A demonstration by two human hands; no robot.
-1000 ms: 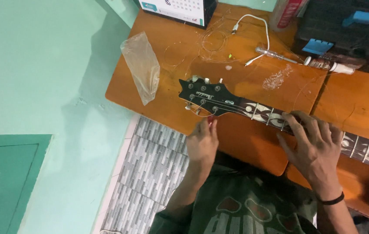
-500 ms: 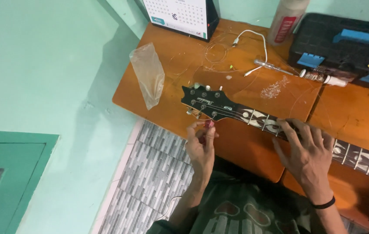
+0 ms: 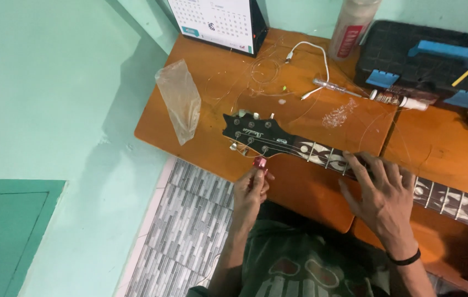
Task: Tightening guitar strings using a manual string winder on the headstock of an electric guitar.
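Left grip (image 3: 251, 187) is pinching shut on a small red string winder (image 3: 259, 163), pressing it up against the lower tuning pegs of the black guitar headstock (image 3: 253, 133) just above it, likely so a peg can be turned. Right grip (image 3: 381, 190) is lying open, fingers spread flat over the guitar neck (image 3: 322, 155), apparently pinning it so the instrument is not shifting on the orange worktop (image 3: 212, 110). Beyond the left grip, a crumpled clear plastic bag (image 3: 179, 102) is sitting, with a white cable (image 3: 311, 52) and loose string coils farther off. A black tool case (image 3: 426, 55) is resting well beyond the right grip.
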